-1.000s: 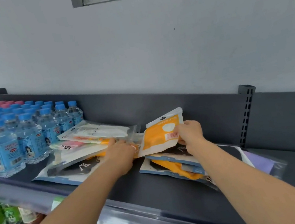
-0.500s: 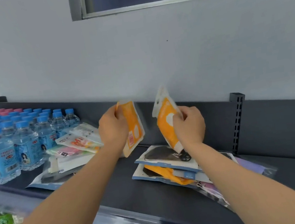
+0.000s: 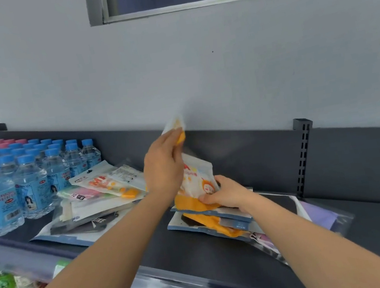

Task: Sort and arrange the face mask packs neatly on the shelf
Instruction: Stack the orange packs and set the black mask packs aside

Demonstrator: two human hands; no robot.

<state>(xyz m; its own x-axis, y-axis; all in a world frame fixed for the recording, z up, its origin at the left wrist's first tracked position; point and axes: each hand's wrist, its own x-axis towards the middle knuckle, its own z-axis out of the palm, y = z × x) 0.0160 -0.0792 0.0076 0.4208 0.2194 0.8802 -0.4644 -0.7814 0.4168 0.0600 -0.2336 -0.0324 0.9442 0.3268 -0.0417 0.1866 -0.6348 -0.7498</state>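
Two heaps of face mask packs lie on the dark shelf (image 3: 198, 247). The left heap (image 3: 95, 206) is a loose fan of clear, pink and black packs. The right heap (image 3: 219, 220) has blue-edged, orange and black packs. My left hand (image 3: 163, 169) is raised above the right heap, fingers closed on an orange and white pack (image 3: 175, 127) that sticks up, blurred. My right hand (image 3: 227, 193) grips another orange and white pack (image 3: 196, 182), tilted, its lower end resting on the right heap.
Rows of blue-capped water bottles (image 3: 30, 181) stand at the shelf's left, pink-capped ones behind them. A slotted upright post (image 3: 304, 154) rises at the back right. A purple pack (image 3: 321, 215) lies at the right heap's edge. Goods fill a lower shelf (image 3: 6, 284).
Both hands held orange packs up apart. Now my right hand has come down onto the right heap with its pack, and my left hand has moved right, close above it.
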